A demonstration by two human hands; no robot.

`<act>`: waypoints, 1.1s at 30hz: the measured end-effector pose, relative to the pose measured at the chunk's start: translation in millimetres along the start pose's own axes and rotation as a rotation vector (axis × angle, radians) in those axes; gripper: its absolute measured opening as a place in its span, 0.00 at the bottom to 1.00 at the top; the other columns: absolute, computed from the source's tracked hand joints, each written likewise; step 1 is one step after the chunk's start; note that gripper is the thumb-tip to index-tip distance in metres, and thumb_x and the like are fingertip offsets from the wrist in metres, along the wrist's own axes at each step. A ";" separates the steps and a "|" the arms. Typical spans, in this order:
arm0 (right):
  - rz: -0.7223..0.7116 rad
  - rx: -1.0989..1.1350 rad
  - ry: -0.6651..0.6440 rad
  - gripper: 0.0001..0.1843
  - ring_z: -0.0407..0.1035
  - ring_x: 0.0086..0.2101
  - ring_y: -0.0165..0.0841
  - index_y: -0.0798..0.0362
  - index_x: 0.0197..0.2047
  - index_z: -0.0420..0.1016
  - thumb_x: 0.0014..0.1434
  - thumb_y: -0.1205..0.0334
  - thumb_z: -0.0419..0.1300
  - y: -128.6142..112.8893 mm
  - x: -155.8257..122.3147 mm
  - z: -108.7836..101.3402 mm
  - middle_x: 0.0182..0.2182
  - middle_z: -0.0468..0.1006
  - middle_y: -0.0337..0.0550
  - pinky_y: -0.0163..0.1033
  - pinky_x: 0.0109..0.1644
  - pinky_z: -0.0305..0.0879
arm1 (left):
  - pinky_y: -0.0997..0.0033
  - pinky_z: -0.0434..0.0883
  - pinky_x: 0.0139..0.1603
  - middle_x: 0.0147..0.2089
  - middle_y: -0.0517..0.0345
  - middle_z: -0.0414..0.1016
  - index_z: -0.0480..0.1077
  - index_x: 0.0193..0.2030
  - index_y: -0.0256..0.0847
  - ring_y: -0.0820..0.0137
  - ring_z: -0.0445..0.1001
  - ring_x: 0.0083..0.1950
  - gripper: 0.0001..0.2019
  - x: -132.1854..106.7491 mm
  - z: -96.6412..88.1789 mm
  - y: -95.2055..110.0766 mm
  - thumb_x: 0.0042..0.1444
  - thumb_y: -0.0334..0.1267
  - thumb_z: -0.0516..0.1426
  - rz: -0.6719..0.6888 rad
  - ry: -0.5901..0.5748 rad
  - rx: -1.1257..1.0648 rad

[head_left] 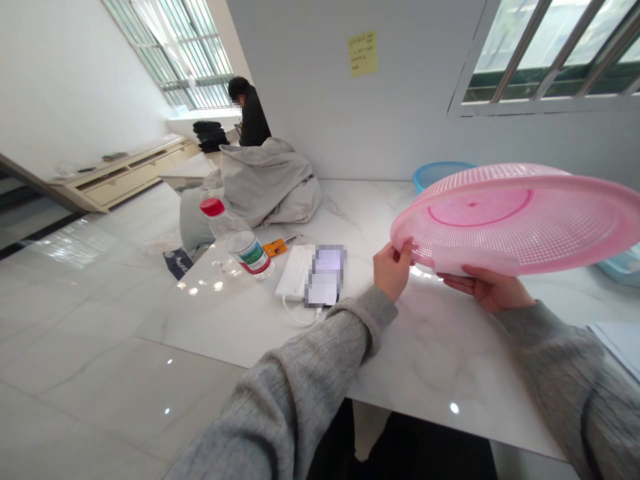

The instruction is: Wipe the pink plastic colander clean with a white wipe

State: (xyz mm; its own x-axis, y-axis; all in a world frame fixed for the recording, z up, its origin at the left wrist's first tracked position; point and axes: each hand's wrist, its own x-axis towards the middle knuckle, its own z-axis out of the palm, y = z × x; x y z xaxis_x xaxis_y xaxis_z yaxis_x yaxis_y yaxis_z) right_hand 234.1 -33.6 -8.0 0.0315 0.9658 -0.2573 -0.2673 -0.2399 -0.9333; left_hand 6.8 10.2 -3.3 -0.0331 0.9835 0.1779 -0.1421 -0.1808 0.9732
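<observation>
Left hand (393, 268) is pinching the left end of the rim of the pink basket (475, 233), fingertips closing on the edge. Right hand (493, 287) is grasping a thin white sheet (475, 261), paper or cloth, cannot tell which, and is holding it against the near rim, fingers reaching almost straight. Basket is tilting in the air over the right half of the worktop (410, 373), its opening facing the wearer. Progress, judging by this view: basket is already being held up and sheet is touching the rim; neither is being laid down, and nothing is showing how much is finished or left. Further out: phone (325, 277) is lying beside a white box (294, 273), toward the left edge; bottle (245, 247) is standing nearer that edge, an orange item (275, 248) lying just behind it. Grey cloth (275, 183) is heaping over the far left corner. Blue basket (440, 173) is sitting at the far edge, partly hidden. Papers (617, 343) are lying by the right edge. Beyond the cloth, another person (255, 117) is sitting or standing near a dark stack (209, 135).
</observation>
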 end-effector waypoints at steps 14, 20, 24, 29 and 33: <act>0.057 0.018 -0.088 0.33 0.81 0.59 0.48 0.40 0.69 0.78 0.60 0.54 0.72 2.5 0.3 4.7 0.61 0.84 0.41 0.56 0.71 0.76 | 0.62 0.81 0.41 0.39 0.47 0.86 0.83 0.49 0.37 0.64 0.84 0.35 0.32 -3.1 5.1 -12.5 0.58 0.68 0.67 -0.062 -0.128 -0.175; 0.036 0.003 -0.115 0.30 0.79 0.62 0.47 0.40 0.68 0.79 0.63 0.53 0.70 2.7 0.2 4.8 0.63 0.83 0.39 0.55 0.74 0.73 | 0.59 0.83 0.47 0.45 0.47 0.88 0.85 0.54 0.39 0.65 0.83 0.42 0.32 -4.5 7.8 -15.3 0.57 0.66 0.68 -0.049 -0.140 -0.208; 0.046 -0.005 -0.127 0.32 0.78 0.63 0.47 0.39 0.69 0.78 0.62 0.53 0.70 2.7 -1.3 6.7 0.63 0.82 0.39 0.55 0.74 0.72 | 0.59 0.81 0.48 0.42 0.49 0.87 0.85 0.54 0.38 0.65 0.81 0.42 0.33 -7.0 9.5 -17.6 0.56 0.66 0.69 -0.113 -0.175 -0.226; 0.026 -0.062 -0.141 0.29 0.79 0.62 0.49 0.39 0.66 0.81 0.62 0.50 0.70 2.4 -2.5 10.0 0.62 0.83 0.40 0.58 0.74 0.73 | 0.59 0.78 0.49 0.41 0.48 0.86 0.86 0.50 0.35 0.67 0.78 0.39 0.32 -9.2 12.0 -22.5 0.56 0.65 0.69 -0.169 -0.216 -0.202; 0.004 -0.056 -0.105 0.27 0.78 0.63 0.50 0.38 0.64 0.81 0.61 0.50 0.71 3.1 1.7 3.8 0.63 0.83 0.40 0.60 0.74 0.72 | 0.60 0.77 0.48 0.43 0.48 0.86 0.85 0.50 0.38 0.66 0.78 0.42 0.30 -5.0 9.3 -17.3 0.58 0.64 0.67 -0.104 -0.210 -0.132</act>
State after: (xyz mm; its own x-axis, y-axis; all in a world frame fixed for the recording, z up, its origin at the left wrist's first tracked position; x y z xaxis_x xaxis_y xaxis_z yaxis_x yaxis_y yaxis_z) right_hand 229.7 -32.4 -10.4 -0.0710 0.9692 -0.2359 -0.2126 -0.2458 -0.9457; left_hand 18.5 8.5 -19.7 0.1922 0.9743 0.1173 -0.2625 -0.0641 0.9628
